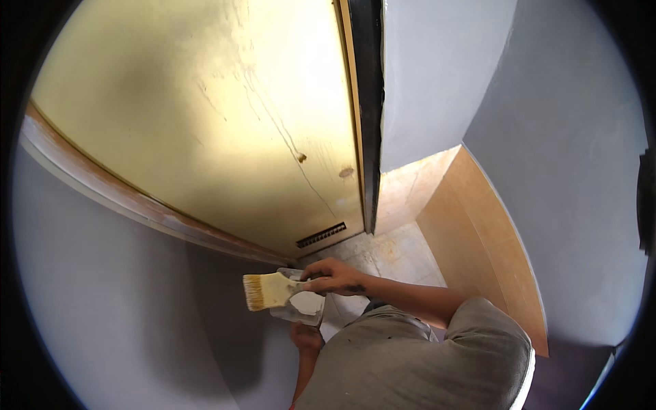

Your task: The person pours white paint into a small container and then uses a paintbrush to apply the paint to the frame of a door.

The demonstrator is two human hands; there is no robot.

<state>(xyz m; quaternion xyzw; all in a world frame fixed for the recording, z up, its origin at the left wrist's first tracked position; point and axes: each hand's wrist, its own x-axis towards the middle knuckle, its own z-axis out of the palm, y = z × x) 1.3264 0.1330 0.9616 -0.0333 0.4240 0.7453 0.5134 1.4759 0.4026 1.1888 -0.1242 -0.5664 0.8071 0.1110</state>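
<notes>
My right hand [333, 277] is closed around the handle of a wide paintbrush [275, 290]. The brush has a pale, paint-coated head, and its yellowish bristles point left. Just under the brush is a translucent plastic tub [290, 315] with white paint [309, 303] inside; the brush hides part of it. My left hand [307, 337] grips the tub's near side from below, its fingers partly hidden. The brush overlaps the tub in view, so whether they touch I cannot tell.
Ahead stands a yellow door [225, 130] with drip streaks and a low vent [321, 235]. A dark frame edge [370, 102] runs along its right side. Grey walls [567, 137] close in on both sides, with tan tiles [471, 225] low on the right and pale floor tiles [403, 256] below.
</notes>
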